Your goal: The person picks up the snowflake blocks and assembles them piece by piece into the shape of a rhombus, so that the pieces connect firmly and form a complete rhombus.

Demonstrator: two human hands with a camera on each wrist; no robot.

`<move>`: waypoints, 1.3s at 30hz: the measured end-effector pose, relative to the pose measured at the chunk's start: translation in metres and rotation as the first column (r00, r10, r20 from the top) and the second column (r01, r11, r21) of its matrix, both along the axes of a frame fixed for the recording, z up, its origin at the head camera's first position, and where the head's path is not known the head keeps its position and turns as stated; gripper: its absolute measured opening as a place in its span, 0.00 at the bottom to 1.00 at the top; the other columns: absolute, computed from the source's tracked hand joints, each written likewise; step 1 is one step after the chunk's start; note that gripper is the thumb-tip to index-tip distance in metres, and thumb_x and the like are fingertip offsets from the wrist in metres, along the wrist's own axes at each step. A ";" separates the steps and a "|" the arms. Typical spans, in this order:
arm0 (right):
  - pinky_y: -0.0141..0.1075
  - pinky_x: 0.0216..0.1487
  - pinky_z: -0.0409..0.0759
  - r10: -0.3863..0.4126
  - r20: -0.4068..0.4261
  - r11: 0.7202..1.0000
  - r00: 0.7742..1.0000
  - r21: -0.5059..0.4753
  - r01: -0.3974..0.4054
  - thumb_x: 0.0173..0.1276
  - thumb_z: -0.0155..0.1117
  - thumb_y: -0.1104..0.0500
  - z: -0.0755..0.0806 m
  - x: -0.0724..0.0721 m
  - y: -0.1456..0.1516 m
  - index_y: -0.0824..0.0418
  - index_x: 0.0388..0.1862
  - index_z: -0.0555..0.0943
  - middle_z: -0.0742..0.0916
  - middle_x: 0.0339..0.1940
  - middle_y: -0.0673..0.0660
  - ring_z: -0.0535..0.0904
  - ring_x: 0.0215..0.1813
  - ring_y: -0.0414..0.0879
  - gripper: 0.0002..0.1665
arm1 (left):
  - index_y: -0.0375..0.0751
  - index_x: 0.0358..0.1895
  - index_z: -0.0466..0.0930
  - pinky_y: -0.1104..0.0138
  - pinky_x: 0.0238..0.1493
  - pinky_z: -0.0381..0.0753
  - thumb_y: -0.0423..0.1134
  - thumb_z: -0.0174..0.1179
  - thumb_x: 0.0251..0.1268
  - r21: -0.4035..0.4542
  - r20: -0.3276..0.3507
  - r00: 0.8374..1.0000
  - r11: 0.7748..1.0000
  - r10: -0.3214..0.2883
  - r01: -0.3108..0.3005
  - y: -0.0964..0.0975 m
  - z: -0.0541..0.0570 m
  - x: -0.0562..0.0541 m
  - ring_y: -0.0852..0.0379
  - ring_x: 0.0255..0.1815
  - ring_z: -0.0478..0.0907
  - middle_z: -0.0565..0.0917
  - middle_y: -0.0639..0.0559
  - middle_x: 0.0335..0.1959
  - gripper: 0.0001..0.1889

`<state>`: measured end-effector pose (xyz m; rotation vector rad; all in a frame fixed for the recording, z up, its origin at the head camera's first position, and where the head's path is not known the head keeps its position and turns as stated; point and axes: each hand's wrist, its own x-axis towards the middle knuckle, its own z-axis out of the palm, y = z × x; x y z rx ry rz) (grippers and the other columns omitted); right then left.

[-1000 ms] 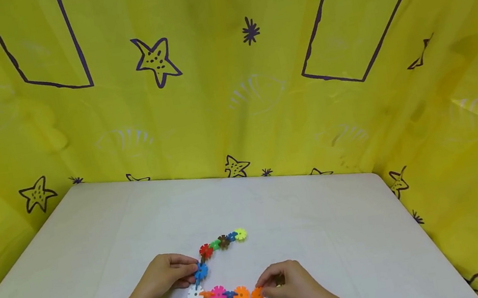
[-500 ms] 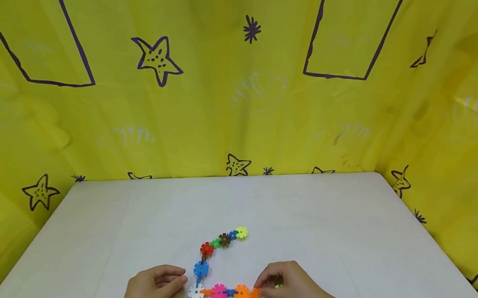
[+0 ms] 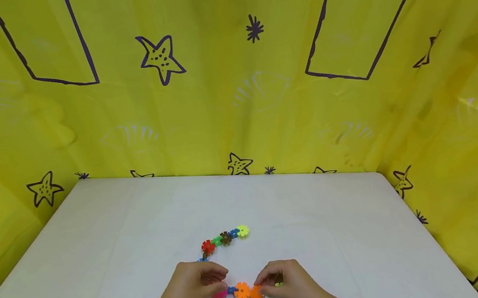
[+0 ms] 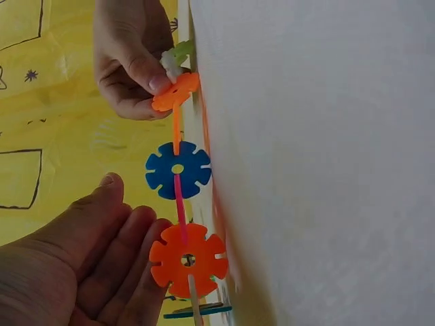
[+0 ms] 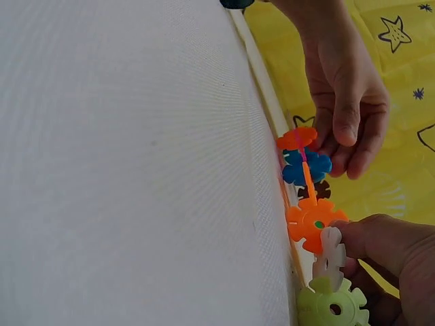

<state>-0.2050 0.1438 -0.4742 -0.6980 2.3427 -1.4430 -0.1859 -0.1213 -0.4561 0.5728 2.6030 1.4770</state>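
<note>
A curved chain of slotted plastic snowflake discs lies on the white table. My right hand [image 3: 290, 284] pinches an orange disc [image 5: 316, 223], with a white disc [image 5: 329, 257] and a pale green disc [image 5: 333, 307] joined behind it. The held disc meets another orange disc [image 3: 242, 291], seen edge-on in the left wrist view, which is linked to a blue disc [image 4: 178, 170]. My left hand [image 3: 192, 289] is beside the chain near the pink disc [image 3: 220, 296], fingers loosely bent and holding nothing. It hides the white corner disc in the head view.
The chain's far arm runs through a red disc [image 3: 208, 247], a green disc [image 3: 217, 241] and a brown disc [image 3: 226, 238] to a yellow disc [image 3: 243, 231]. A yellow curtain [image 3: 215, 111] with dark drawings surrounds the white table [image 3: 314, 220] at the back and sides.
My left hand has let go of the blue disc, drawn back left, then come right beside the pink disc. The right hand's orange disc has closed the small gap to the other orange disc.
</note>
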 end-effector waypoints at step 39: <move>0.27 0.35 0.79 -0.013 -0.013 1.000 1.000 0.003 0.013 0.61 0.72 0.62 -0.001 -0.001 -0.004 0.55 0.34 0.89 0.87 0.31 0.48 0.76 0.31 0.33 0.03 | 0.52 0.32 0.90 0.76 0.31 0.75 0.39 0.72 0.56 -0.275 -0.152 0.985 0.961 -0.077 0.033 0.016 -0.001 -0.001 0.75 0.27 0.71 0.84 0.69 0.27 0.02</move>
